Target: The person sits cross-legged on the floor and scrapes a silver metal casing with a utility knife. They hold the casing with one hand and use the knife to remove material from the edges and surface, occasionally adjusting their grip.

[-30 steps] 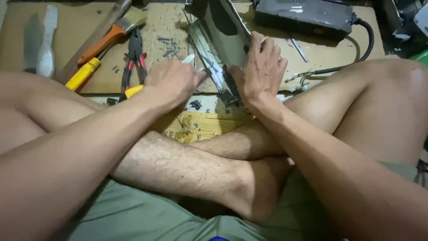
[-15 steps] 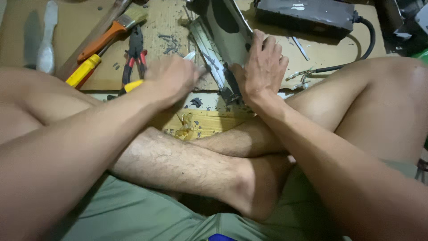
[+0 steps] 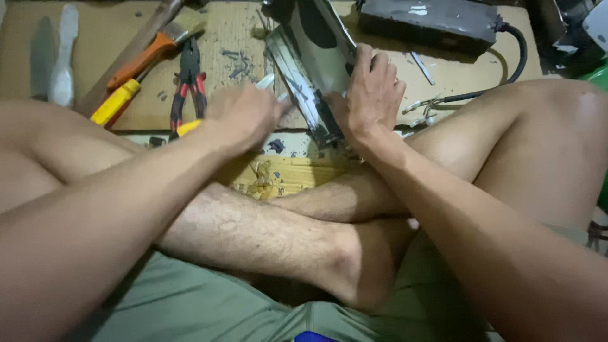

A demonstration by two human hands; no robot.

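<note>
I sit cross-legged on the floor. My right hand lies flat with its fingers wrapped on a tilted shiny metal casing, holding it steady on the cardboard. My left hand is closed on a yellow-handled tool whose pale metal tip pokes out by the casing's lower edge. The tool's working end is mostly hidden by my fist. Dark scrapings lie scattered beside the casing.
Red-handled pliers, a yellow screwdriver, an orange-handled brush and a white strip lie at the left. A dark box with a black cable and bare wire ends sits behind. My knees flank both sides.
My left hand makes small strokes with the tool against the casing's edge, blurring slightly. My right hand shifts a little on the casing. The view has drifted slightly upward.
</note>
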